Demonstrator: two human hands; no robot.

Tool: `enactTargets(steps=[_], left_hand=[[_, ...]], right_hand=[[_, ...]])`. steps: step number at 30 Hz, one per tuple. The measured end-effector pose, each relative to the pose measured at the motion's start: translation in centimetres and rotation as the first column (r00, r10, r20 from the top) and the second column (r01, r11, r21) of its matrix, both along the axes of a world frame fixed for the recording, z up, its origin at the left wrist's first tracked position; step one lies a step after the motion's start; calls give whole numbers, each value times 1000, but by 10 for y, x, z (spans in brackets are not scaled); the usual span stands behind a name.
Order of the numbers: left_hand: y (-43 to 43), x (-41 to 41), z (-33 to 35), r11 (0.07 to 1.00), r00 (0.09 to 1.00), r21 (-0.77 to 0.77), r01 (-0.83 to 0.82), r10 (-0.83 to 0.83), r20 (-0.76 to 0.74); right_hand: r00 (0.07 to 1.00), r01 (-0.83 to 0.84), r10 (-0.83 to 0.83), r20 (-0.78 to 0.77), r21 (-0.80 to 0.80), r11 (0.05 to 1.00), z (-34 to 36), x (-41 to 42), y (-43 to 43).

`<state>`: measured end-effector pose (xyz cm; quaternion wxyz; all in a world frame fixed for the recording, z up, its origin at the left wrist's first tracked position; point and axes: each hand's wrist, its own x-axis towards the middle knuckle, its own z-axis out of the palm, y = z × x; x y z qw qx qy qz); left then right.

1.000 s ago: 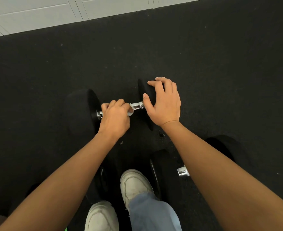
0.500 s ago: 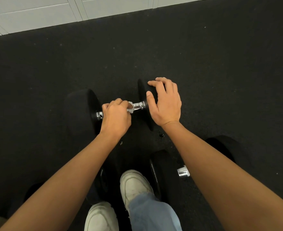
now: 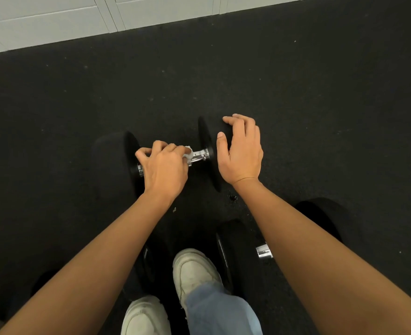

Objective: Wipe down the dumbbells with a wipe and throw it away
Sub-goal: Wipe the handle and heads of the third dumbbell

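A black dumbbell (image 3: pixel 170 160) lies on the dark rubber floor (image 3: pixel 296 93), its chrome handle (image 3: pixel 199 155) running between two round black heads. The left hand (image 3: pixel 163 168) is curled over the handle near the dumbbell's left head (image 3: pixel 112 163), fingers bent and pressed together around the bar. A small white wipe (image 3: pixel 188 153) shows at the thumb side of that hand, squeezed between the fingers and the handle; most of it is hidden under the hand. To the right of the wipe a short bare stretch of chrome shows up to the dumbbell's right head (image 3: pixel 205 153).

The right hand (image 3: pixel 240 151) rests on top of that right head, palm down, fingers (image 3: pixel 233 122) loosely curved and close together over its far edge, thumb held apart on the inner side. It grips nothing.

Nearer the person than the dumbbell lies a second dumbbell (image 3: pixel 233 252), partly hidden by the right forearm, with one bit of its chrome bar (image 3: pixel 263 252) showing. Two white shoes (image 3: pixel 194 269) and a pale blue trouser leg (image 3: pixel 221 313) stand just beside it. Beyond the first dumbbell, well apart, the floor meets a pale panelled wall (image 3: pixel 78 15).
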<state>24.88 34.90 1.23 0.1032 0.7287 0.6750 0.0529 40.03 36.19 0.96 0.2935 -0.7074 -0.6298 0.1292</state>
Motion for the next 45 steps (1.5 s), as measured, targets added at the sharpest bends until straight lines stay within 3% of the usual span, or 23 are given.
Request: enactTargets(steps=[11,17,23,29,39,45], left_hand=[[6,2,4,998,998,-14,55,-55,-22],[4,6,6,983,983,-46,175,-178,-53],[10,6,4,997,996,-19,74,-75,-38],[13,15,1,989,990,-45,138,-138,-1],[19,21,1,992,995,-92,88,-92,-30],[12,9,1,993,994,-26,113,-113,8]], right_hand=[[1000,-8,8,28,10,1000,-2,0,0],[999,-6,6,35,11,1000,-2,0,1],[999,-8,8,32,11,1000,-2,0,1],[999,-8,9,34,-2,1000,-2,1,1],[1000,-10,10,25,13,1000,-2,1,0],[1000,-11,11,17,20,1000,-2,1,-1]])
